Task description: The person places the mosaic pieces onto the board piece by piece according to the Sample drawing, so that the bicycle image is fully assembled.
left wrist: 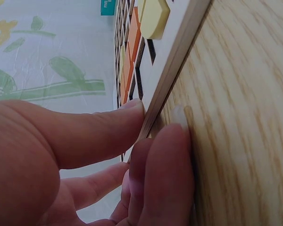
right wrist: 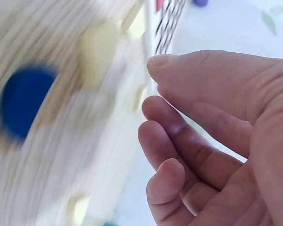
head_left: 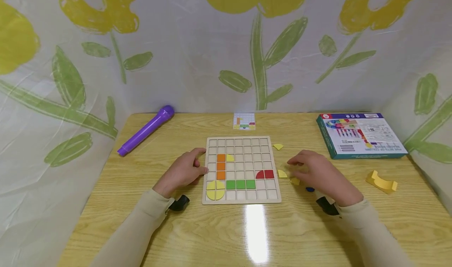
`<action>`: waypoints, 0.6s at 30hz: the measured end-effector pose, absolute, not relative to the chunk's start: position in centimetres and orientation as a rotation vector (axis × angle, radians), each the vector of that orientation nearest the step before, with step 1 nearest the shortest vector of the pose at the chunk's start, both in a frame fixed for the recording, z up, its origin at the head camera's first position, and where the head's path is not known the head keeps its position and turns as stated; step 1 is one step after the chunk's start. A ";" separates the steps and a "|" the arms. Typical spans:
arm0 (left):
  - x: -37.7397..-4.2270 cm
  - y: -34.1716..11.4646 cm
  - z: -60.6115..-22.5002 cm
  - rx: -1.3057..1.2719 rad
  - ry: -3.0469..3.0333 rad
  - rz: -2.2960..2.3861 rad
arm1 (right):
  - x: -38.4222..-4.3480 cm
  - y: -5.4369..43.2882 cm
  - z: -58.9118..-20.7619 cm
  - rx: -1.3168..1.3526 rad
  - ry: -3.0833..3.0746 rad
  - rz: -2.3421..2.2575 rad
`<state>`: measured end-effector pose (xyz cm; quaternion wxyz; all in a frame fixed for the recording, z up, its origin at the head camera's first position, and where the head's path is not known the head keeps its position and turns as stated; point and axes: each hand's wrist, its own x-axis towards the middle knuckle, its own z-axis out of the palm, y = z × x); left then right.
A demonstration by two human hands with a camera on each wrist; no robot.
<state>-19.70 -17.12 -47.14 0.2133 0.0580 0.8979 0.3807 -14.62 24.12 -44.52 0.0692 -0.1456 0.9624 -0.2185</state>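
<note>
Wooden board (head_left: 242, 165), touching left hand (head_left: 181, 171); right hand (head_left: 316, 173) (apart)

Place: curtained play nook, building type indeterminable; flower-print sheeting (head_left: 190, 63) walled three sides of a wood-grain desk (head_left: 296, 235), which bore a grid puzzle board (head_left: 240, 166) and purple toy microphone (head_left: 145, 131).
</note>
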 end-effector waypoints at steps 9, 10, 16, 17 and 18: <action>-19.6 -17.3 -47.1 0.192 2.499 1.061 | -13.2 26.7 -44.7 -0.360 2.881 -0.658; -19.6 -17.3 -47.1 0.190 2.499 1.061 | -13.1 26.7 -44.8 -0.370 2.880 -0.662; -19.7 -17.2 -47.1 0.177 2.498 1.057 | -12.5 26.4 -45.6 -0.401 2.880 -0.677; -19.7 -17.2 -47.1 0.173 2.497 1.055 | -12.5 26.3 -45.7 -0.400 2.875 -0.674; -19.7 -17.2 -47.1 0.165 2.497 1.054 | -12.5 26.2 -45.8 -0.399 2.870 -0.669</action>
